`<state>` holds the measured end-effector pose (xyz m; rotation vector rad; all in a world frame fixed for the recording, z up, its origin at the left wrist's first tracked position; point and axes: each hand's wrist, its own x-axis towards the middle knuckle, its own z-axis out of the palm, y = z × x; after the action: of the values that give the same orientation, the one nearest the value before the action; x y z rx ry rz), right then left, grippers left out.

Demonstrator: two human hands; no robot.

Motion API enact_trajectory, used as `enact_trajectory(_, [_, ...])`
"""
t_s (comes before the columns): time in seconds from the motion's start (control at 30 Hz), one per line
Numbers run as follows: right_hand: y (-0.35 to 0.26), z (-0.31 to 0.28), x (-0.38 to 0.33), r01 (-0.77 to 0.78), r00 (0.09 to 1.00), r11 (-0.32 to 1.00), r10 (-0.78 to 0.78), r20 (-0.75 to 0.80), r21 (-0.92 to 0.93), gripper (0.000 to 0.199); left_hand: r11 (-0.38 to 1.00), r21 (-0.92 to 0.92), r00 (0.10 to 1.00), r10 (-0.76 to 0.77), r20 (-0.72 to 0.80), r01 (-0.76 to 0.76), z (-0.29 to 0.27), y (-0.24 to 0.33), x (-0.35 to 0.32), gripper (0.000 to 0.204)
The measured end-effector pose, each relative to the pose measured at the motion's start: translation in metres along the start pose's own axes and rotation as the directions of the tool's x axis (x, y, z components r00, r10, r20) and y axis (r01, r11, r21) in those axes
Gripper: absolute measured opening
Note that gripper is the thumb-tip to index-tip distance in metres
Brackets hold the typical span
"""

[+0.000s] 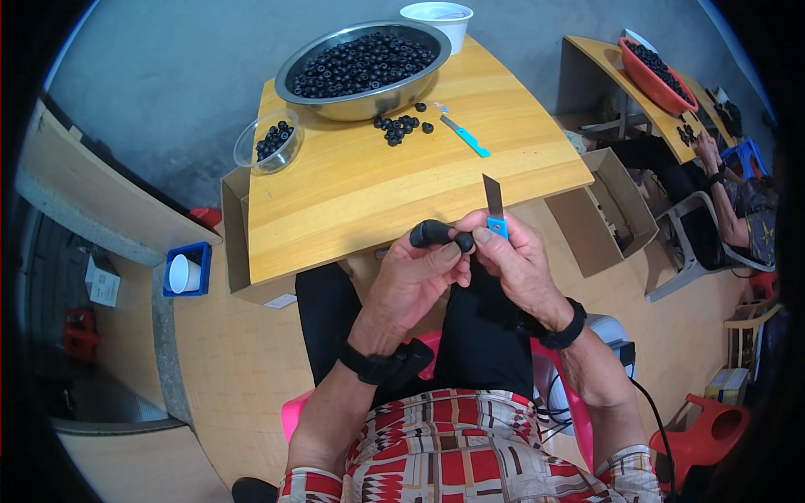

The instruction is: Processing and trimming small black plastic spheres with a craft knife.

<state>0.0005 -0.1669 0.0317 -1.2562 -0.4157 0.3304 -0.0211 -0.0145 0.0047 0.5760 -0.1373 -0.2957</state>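
Observation:
My left hand (401,285) is closed in a pinch above my lap, just off the table's near edge. What looks like a black rubber finger cover (428,233) sits over its index finger. Between thumb and fingers it holds a small round black part (464,241), and my right thumb is up against it. My right hand (521,261) grips a blue-handled utility knife (497,226) with its blade pointing up, away from me. On the table lie several loose black rings (394,128) and a second blue knife (466,137).
A steel bowl (377,106) heaped with black rings stands on the wooden table (360,201), beside a clear tub (292,155) and a white tub (453,33). Cardboard boxes (579,243) flank the table. At right, another person (725,205) sits by a red basin (654,88).

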Motion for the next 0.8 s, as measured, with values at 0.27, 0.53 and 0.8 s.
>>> enact_trajectory(0.27, [-0.002, 0.002, 0.000, 0.080, 0.997, 0.996, -0.080, -0.003, -0.036, 0.018, 1.000, -0.011, 1.000, 0.011, 0.006, -0.011, -0.004, -0.001, 0.000, 0.015])
enact_trajectory(0.53, [0.005, -0.019, 0.006, 0.408, 0.848, 0.510, -0.519, 0.107, -0.757, 0.015, 1.000, 0.012, 0.999, 0.009, -0.033, -0.008, 0.001, 0.002, 0.004, 0.014])
enact_trajectory(0.8, [-0.002, -0.022, 0.004, 0.452, 0.763, 0.086, -0.552, 0.335, -0.888, 0.033, 0.998, -0.062, 1.000, -0.011, 0.019, 0.012, -0.004, 0.000, 0.004, 0.017])
